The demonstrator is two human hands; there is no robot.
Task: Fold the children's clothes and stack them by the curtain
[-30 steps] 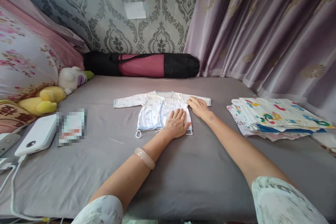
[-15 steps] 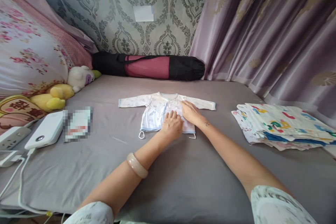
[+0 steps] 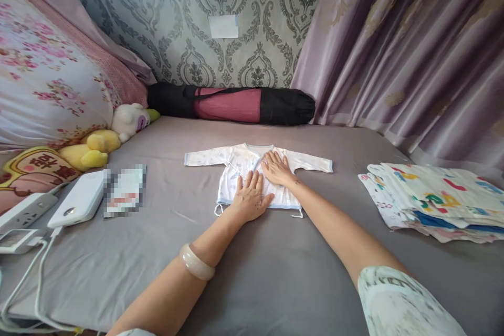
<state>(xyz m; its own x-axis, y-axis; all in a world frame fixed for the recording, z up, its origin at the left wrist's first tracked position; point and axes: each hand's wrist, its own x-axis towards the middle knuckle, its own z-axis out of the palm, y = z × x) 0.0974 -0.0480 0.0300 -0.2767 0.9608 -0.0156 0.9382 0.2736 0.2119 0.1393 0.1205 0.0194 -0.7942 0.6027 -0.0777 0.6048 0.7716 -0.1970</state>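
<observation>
A small white baby shirt (image 3: 236, 168) with pale blue trim lies spread flat on the grey bed sheet (image 3: 252, 268), sleeves out to both sides. My left hand (image 3: 249, 197) rests palm down on the shirt's lower hem, fingers stretched out. My right hand (image 3: 277, 168) lies flat on the shirt's chest, fingers spread. A pale bangle (image 3: 196, 262) sits on my left wrist. Neither hand holds anything.
A stack of folded, colourfully printed cloths (image 3: 433, 194) lies at the right. A rolled mat in a black and pink bag (image 3: 232, 105) lies along the wall. Plush toys (image 3: 106, 136), a white power bank (image 3: 79, 199), a power strip (image 3: 23, 210) and cables sit at the left.
Both hands have slid leftward across the shirt: the right from the right sleeve to the chest, the left toward the middle of the hem. The camera has shifted slightly.
</observation>
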